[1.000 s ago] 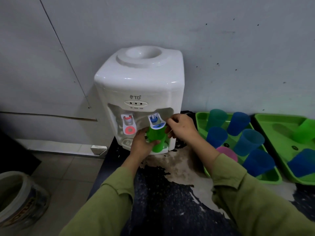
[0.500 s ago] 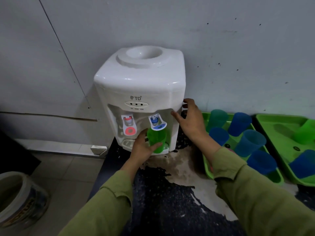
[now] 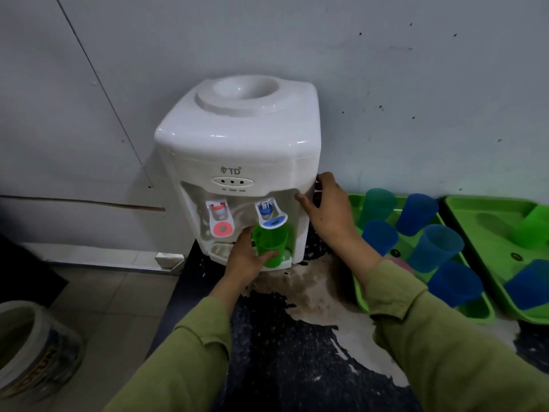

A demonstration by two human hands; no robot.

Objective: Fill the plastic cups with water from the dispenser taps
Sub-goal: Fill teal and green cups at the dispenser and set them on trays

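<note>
A white tabletop water dispenser (image 3: pixel 237 138) stands against the wall, with a red tap (image 3: pixel 221 221) on the left and a blue tap (image 3: pixel 270 217) on the right. My left hand (image 3: pixel 245 258) grips a green plastic cup (image 3: pixel 271 243) held upright right under the blue tap, its base on the drip tray. My right hand (image 3: pixel 325 209) rests flat against the dispenser's right side, thumb on the front corner, fingers spread and holding nothing.
Right of the dispenser a green tray (image 3: pixel 361 292) holds several blue and teal cups (image 3: pixel 435 246). A second green tray (image 3: pixel 487 215) at the far right carries a green cup and a blue cup. A bucket (image 3: pixel 32 349) stands on the floor at lower left. The dark tabletop (image 3: pixel 282 352) is worn.
My right hand left the blue tap lever and moved right onto the dispenser's side. My left hand keeps the green cup under the blue tap.
</note>
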